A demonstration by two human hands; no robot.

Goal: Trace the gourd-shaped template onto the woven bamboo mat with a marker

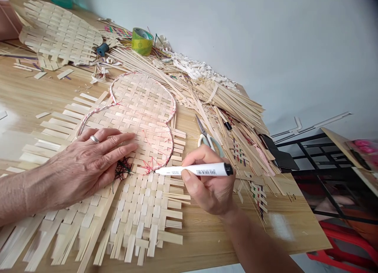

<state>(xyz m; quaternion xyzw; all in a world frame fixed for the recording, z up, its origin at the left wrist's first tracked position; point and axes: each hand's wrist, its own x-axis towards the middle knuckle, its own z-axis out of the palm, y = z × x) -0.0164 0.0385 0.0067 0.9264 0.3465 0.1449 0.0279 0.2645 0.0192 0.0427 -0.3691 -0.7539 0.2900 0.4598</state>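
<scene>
My right hand [211, 182] grips a white marker pen [191, 169] with a black end. Its tip meets the lower right edge of a rounded woven piece [138, 95], which has a braided pink-and-white cord border. Under that piece lies a larger woven bamboo mat [138, 210] with loose strip ends. My left hand [100, 158], with a ring on one finger, lies flat with fingers stretched over the rounded piece. Red stitches show near the pen tip. A dark tangle of thread [122, 168] sits beside my left fingertips.
Scissors [206, 135] lie right of the mat. Behind are bundles of bamboo strips [233, 101], a roll of tape [142, 41], a thread spool [102, 49] and another woven piece [63, 30]. A black phone-like object [280, 156] rests near the table's right edge, with a red stool [345, 245] below.
</scene>
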